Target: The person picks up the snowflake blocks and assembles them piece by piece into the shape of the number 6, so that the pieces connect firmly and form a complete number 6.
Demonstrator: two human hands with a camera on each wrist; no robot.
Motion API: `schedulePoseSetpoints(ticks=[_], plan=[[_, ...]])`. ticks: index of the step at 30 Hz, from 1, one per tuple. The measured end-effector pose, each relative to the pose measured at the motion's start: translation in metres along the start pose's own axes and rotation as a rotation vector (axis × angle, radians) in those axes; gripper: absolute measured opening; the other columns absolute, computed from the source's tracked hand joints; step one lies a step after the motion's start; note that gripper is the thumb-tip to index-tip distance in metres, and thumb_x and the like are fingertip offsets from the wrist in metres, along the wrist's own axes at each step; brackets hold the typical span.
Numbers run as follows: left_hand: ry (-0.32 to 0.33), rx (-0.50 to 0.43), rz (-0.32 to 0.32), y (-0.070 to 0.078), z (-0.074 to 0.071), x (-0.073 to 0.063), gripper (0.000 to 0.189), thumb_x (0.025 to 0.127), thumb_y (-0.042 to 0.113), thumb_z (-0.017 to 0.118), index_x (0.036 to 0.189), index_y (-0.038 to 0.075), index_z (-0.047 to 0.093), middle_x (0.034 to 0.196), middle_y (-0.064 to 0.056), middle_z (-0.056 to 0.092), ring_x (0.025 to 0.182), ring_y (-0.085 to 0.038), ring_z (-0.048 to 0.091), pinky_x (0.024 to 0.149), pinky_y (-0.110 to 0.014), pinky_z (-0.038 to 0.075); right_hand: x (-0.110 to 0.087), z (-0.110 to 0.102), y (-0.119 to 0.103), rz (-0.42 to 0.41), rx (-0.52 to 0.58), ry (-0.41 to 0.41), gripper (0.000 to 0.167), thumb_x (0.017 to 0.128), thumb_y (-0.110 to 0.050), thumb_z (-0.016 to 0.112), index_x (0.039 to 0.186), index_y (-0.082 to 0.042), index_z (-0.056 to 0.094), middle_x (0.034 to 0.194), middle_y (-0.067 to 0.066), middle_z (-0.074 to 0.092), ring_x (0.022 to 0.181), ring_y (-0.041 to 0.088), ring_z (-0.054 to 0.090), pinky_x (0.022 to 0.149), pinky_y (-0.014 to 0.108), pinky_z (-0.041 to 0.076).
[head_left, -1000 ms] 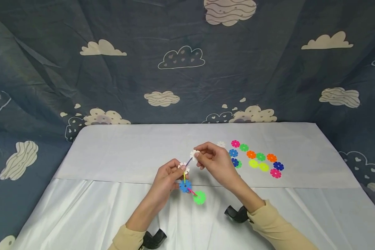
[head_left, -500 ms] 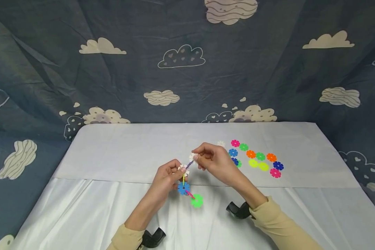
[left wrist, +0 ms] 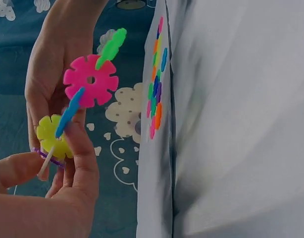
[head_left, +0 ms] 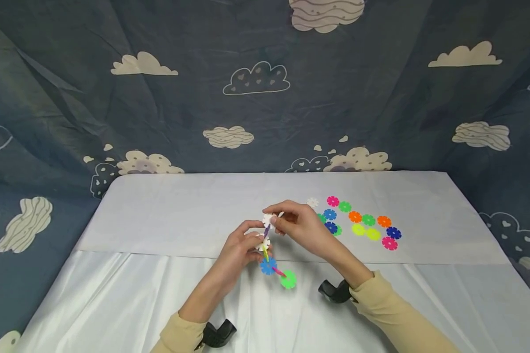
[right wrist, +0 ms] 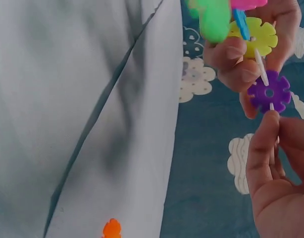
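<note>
A chain of slotted plastic snowflake discs hangs between the hands in the head view. From the top it runs white disc point(head_left: 267, 220), purple disc point(head_left: 267, 231), second white disc point(head_left: 264, 243), yellow disc point(left wrist: 53, 136), blue disc point(head_left: 268, 265), pink disc point(left wrist: 91, 80), green disc point(head_left: 288, 279). My right hand point(head_left: 302, 225) pinches the top white disc between thumb and fingers. With its thumb and fingers, my left hand point(head_left: 236, 250) holds the chain around the second white disc. In the right wrist view, the purple disc point(right wrist: 269, 92) sits just above my right fingertips, which hide most of the top disc.
Loose discs lie flat on the white table point(head_left: 181, 215) to the right of my hands, among them orange point(head_left: 355, 216), yellow point(head_left: 373, 234), dark blue point(head_left: 393, 233) and pink point(head_left: 389, 243). A cloud-patterned dark curtain point(head_left: 247, 108) hangs behind the table.
My right hand has shifted slightly left with the top white disc, bringing it above the left hand. The left index finger now reaches up toward that disc. The chain's lower end has swung right.
</note>
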State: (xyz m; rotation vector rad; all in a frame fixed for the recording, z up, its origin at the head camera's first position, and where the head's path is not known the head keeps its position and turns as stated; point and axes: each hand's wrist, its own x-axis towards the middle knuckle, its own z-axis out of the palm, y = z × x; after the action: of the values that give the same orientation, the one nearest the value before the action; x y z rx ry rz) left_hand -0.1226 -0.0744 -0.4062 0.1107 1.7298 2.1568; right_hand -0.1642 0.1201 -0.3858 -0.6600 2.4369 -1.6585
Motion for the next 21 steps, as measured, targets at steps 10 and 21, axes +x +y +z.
schedulePoseSetpoints(ticks=[10,21], plan=[[0.044,0.005,-0.009,-0.003,0.003,0.001,0.03,0.105,0.03,0.048,0.111,0.001,0.052,0.08,-0.007,0.06,0.062,-0.02,0.062,0.055,-0.032,0.054,-0.002,0.0,-0.004,-0.01,0.02,-0.118,0.036,0.094,-0.003,0.065,0.127,-0.017,0.064,0.107,0.001,0.065,0.082,0.027,0.067,0.074,0.048,0.056],[0.127,-0.087,0.043,0.002,-0.002,0.001,0.014,0.105,0.014,0.039,0.106,0.002,0.045,0.084,-0.008,0.056,0.072,-0.017,0.061,0.068,-0.038,0.058,-0.022,-0.042,0.015,0.106,-0.137,0.008,0.028,0.094,-0.008,0.066,0.121,-0.017,0.067,0.111,0.004,0.068,0.09,0.022,0.067,0.074,0.04,0.058]])
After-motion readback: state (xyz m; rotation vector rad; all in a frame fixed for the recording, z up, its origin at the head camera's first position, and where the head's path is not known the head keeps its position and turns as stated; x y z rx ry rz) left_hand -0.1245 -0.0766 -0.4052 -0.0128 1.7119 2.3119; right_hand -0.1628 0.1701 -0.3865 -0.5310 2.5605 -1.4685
